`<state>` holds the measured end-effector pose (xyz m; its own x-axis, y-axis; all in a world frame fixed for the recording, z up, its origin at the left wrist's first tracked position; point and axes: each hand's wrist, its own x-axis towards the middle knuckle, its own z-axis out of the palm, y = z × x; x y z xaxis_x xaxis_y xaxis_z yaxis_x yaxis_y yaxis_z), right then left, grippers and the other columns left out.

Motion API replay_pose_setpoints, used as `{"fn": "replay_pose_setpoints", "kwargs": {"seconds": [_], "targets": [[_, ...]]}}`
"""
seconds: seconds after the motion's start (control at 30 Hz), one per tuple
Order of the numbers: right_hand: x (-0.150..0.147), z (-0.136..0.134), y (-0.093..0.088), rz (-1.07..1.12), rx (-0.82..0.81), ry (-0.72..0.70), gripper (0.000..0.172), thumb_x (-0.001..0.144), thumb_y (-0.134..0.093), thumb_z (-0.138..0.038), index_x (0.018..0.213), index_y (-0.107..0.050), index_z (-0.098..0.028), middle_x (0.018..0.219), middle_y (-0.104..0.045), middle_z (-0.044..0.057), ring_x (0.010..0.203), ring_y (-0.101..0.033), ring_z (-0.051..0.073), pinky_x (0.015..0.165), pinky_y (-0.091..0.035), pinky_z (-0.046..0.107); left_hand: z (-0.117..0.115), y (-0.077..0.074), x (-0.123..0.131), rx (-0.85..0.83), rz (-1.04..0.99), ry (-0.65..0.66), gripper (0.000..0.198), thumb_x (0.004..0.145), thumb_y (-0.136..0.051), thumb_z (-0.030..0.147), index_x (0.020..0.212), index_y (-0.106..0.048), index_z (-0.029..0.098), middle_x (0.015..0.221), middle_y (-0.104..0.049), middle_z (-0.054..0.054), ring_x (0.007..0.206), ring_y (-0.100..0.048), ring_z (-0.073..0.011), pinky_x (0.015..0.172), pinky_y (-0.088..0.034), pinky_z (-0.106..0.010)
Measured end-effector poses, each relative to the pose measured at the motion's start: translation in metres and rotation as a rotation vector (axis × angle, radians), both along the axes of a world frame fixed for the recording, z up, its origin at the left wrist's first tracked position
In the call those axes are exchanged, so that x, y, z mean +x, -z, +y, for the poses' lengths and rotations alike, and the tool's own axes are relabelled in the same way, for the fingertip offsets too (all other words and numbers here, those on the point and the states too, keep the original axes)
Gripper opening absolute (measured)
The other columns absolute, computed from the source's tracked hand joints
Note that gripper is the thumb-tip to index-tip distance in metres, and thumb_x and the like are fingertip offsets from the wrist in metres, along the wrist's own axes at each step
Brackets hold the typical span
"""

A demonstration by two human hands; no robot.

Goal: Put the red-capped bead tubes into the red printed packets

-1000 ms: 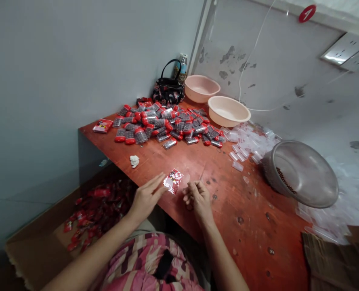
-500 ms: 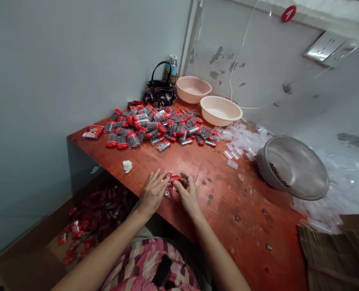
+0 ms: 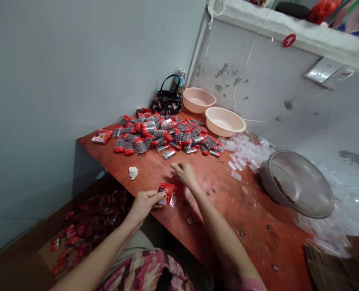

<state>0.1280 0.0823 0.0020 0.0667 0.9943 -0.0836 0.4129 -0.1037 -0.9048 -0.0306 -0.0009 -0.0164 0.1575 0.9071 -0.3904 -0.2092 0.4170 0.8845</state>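
My left hand (image 3: 145, 204) is closed on a red printed packet (image 3: 166, 192) with a clear plastic edge, held over the near edge of the table. My right hand (image 3: 183, 173) is raised above the table just beyond the packet. Its fingers are loosely bent and apart, a little blurred, and nothing shows in them. Past it lies a heap of small clear containers with red caps (image 3: 167, 133), dark inside. A crumpled white tissue (image 3: 133, 173) rests to the left of the hands.
Two plastic basins (image 3: 224, 121) and a black patterned handbag (image 3: 167, 103) stand at the back. Loose clear plastic cases (image 3: 248, 149) spread on the right, around a grey metal bowl (image 3: 300, 182) of small brown balls. Red packs (image 3: 73, 238) fill a box below left.
My right hand has let go of the packet and moved up and away from it. My left hand now grips the packet alone at its left side. The view has tilted up slightly.
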Motion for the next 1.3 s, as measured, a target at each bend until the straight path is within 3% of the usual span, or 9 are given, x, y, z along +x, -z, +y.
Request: {"fn": "replay_pose_setpoints", "kwargs": {"seconds": [0.17,0.27,0.37,0.5,0.6,0.7,0.8,1.07,1.3], "targets": [[-0.027,0.062,0.0,-0.324,-0.103,0.184,0.046,0.067,-0.056,-0.053,0.077,-0.063,-0.008,0.094,-0.061,0.024,0.099,-0.052,0.033,0.074,-0.038,0.035,-0.003,-0.001,-0.004,-0.109,-0.076,-0.18,0.023,0.056,-0.072,0.031,0.05,-0.063,0.011,0.052,-0.061,-0.004,0.048,-0.056,-0.011,0.05,-0.048,-0.02],[-0.036,0.08,-0.001,-0.398,-0.143,0.198,0.042,0.059,-0.066,-0.043,0.084,-0.063,-0.009,0.097,-0.062,0.021,0.097,-0.053,0.033,0.075,-0.038,0.036,-0.001,-0.002,-0.007,-0.162,-0.176,-0.258,0.023,0.055,-0.073,0.03,0.053,-0.063,0.01,0.052,-0.061,-0.002,0.047,-0.055,-0.0093,0.048,-0.048,-0.019],[-0.033,0.079,-0.004,-0.388,-0.127,0.166,0.029,0.057,-0.066,-0.032,0.078,-0.064,-0.012,0.086,-0.065,0.016,0.09,-0.057,0.03,0.071,-0.04,0.032,0.002,-0.004,-0.01,-0.186,-0.272,-0.308,0.021,0.055,-0.074,0.027,0.055,-0.062,0.01,0.052,-0.061,-0.002,0.047,-0.055,-0.0086,0.048,-0.049,-0.018],[-0.018,0.037,-0.013,-0.281,-0.055,0.085,0.021,0.069,-0.055,-0.03,0.077,-0.061,-0.013,0.071,-0.065,0.007,0.07,-0.061,0.02,0.061,-0.043,0.026,0.006,-0.005,-0.012,-0.232,-0.394,-0.394,0.016,0.059,-0.072,0.022,0.057,-0.061,0.01,0.053,-0.061,-0.002,0.046,-0.055,-0.0081,0.047,-0.049,-0.018],[-0.01,-0.026,-0.015,-0.126,-0.01,0.029,0.026,0.078,-0.045,-0.036,0.092,-0.053,-0.015,0.068,-0.062,0.001,0.054,-0.057,0.013,0.05,-0.044,0.022,0.008,-0.002,-0.009,-0.268,-0.493,-0.466,0.01,0.064,-0.068,0.016,0.062,-0.06,0.011,0.057,-0.063,-0.003,0.05,-0.058,-0.0097,0.051,-0.052,-0.02],[-0.01,-0.09,-0.009,0.302,0.032,0.017,0.02,0.078,-0.052,-0.034,0.09,-0.049,-0.018,0.068,-0.058,-0.001,0.049,-0.054,0.01,0.045,-0.043,0.02,0.009,0.001,0.0,-0.288,-0.57,-0.483,0.006,0.067,-0.065,0.014,0.066,-0.06,0.011,0.06,-0.064,-0.005,0.057,-0.062,-0.0136,0.058,-0.054,-0.025],[-0.018,-0.13,0.002,0.389,0.01,0.042,0.02,0.078,-0.054,-0.032,0.092,-0.048,-0.02,0.066,-0.057,-0.002,0.048,-0.053,0.01,0.043,-0.044,0.019,0.009,0.0,0.012,-0.282,-0.61,-0.486,0.006,0.068,-0.064,0.014,0.068,-0.059,0.011,0.061,-0.064,-0.004,0.057,-0.062,-0.0138,0.058,-0.053,-0.026],[-0.03,-0.141,0.015,0.297,0.043,0.194,0.019,0.077,-0.055,-0.034,0.087,-0.048,-0.019,0.061,-0.057,-0.003,0.044,-0.053,0.009,0.04,-0.044,0.019,-0.001,-0.021,0.042,-0.173,-0.634,-0.423,0.013,0.063,-0.069,0.016,0.061,-0.057,0.011,0.057,-0.062,-0.002,0.049,-0.057,-0.0096,0.051,-0.048,-0.019],[-0.025,-0.139,0.015,0.556,0.019,0.164,0.02,0.077,-0.056,-0.033,0.086,-0.046,-0.018,0.057,-0.057,-0.005,0.041,-0.052,0.008,0.039,-0.044,0.018,-0.006,-0.023,0.049,-0.042,-0.499,-0.257,0.019,0.063,-0.068,0.027,0.064,-0.057,0.012,0.054,-0.06,0.001,0.046,-0.054,-0.0089,0.044,-0.041,-0.019]]}}
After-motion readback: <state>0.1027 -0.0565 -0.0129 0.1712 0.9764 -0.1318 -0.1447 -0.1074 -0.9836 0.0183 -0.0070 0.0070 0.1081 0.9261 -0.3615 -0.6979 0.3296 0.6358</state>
